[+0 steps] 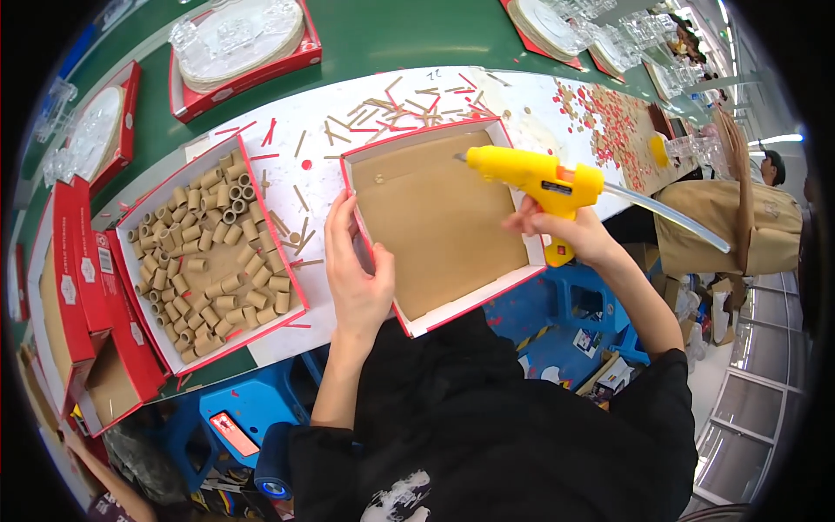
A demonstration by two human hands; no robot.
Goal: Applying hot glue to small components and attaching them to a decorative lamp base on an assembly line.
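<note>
So, nearest up, a black T-shirt (522,435) is seen, with a blue stool (217,400) off to the left and a phone (235,433) left lying screen-up on it. A shallow red-edged box (439,235) is parked right in front of the body, its brown floor facing up, and its left side is pinched by the left hand (357,274), thumb over the inside and fingers along the outside. A yellow glue gun (531,170) is gripped round the handle by the right hand (565,230), the nozzle pointed left above the far part of the box, with a clear glue stick (670,217) poking out the back. To the left, a second box (224,257) is loaded with loose cardboard tubes (197,264), sitting on the white sheet (271,348). Past the boxes, thin brown and red strips (339,130) are scattered everywhere, and red bits (600,130) are strewn further right. At the back, pale round discs (283,30) are stacked in a red tray (252,84), topped with clear plastic pieces (230,30).
</note>
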